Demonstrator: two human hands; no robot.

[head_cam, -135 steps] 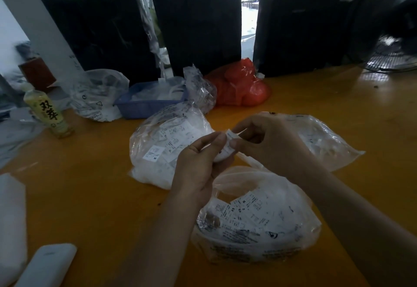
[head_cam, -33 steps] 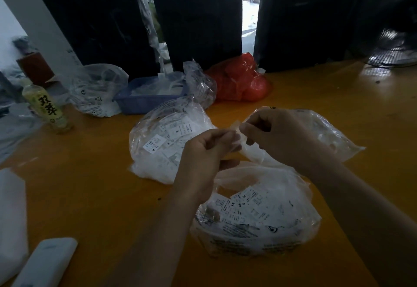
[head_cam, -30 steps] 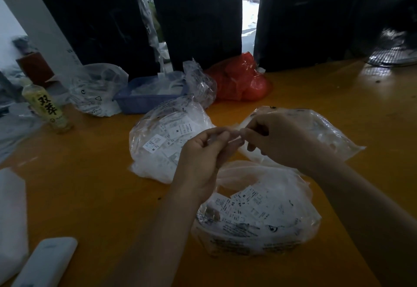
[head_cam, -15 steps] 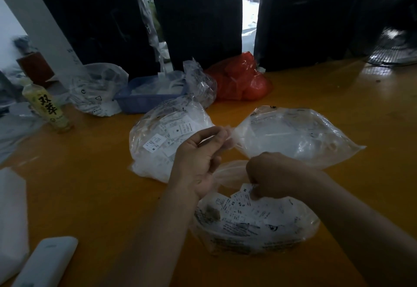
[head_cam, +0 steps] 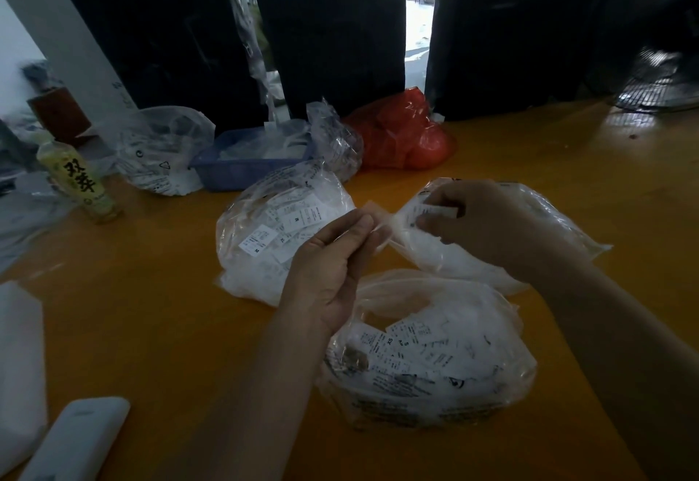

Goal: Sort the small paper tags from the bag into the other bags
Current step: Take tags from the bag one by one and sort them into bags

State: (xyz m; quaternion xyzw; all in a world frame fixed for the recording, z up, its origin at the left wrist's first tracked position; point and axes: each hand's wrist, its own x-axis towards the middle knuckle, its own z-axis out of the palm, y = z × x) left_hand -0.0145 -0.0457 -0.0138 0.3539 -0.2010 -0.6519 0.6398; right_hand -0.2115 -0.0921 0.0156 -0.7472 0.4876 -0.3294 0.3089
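At the right bag's (head_cam: 529, 223) mouth (left hand (head_cam: 333, 265) pinching it), right hand (head_cam: 488, 223) pinches a tag (head_cam: 431, 212).

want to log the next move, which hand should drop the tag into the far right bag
Right. The right hand already pinches the tag at that bag's mouth, which the left hand holds open.
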